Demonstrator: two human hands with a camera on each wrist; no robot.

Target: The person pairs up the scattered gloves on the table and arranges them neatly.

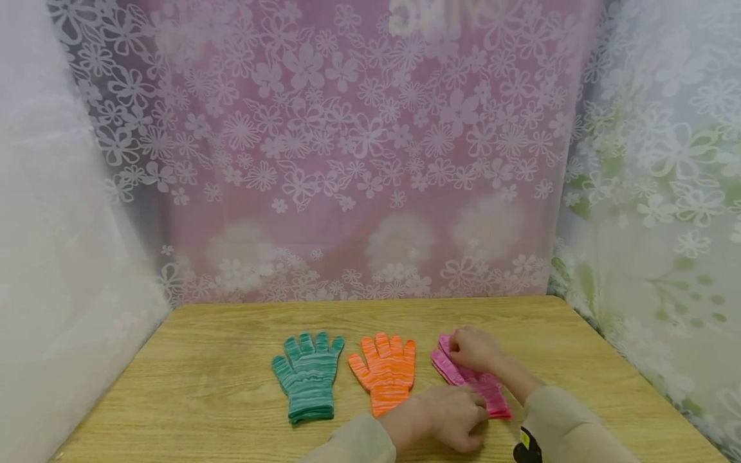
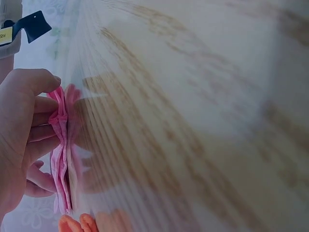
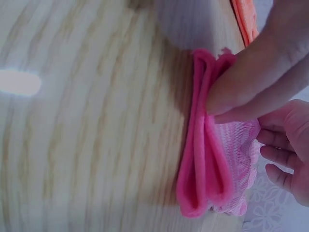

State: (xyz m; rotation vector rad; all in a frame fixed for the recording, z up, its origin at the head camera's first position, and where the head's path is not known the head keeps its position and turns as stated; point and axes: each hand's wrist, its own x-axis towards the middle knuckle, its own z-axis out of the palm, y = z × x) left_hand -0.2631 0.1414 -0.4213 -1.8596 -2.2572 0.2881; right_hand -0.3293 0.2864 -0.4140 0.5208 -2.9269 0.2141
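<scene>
Pink knit gloves point(image 1: 494, 392) lie at a slant on the right part of the table, with layered cuffs point(image 3: 187, 164) toward the person. My left hand point(image 1: 451, 417) is at the cuff end, its thumb and fingers on the pink fabric in the left wrist view. Farther back, my right hand point(image 1: 478, 350) bends over the finger end and hides part of it. Seen from the right wrist, its fingers point(image 3: 277, 155) are spread at the gloves' edge. Left of these lies an orange glove point(image 1: 389, 370), its cuff partly behind my left wrist.
A teal glove point(image 1: 312, 379) lies flat at the left, fingers pointing away. Beneath everything is a wood-grain table point(image 1: 191, 373). Flowered curtains point(image 1: 370, 161) hang behind it and along both sides. A black strap point(image 1: 528, 445) with a yellow label sits at my right sleeve.
</scene>
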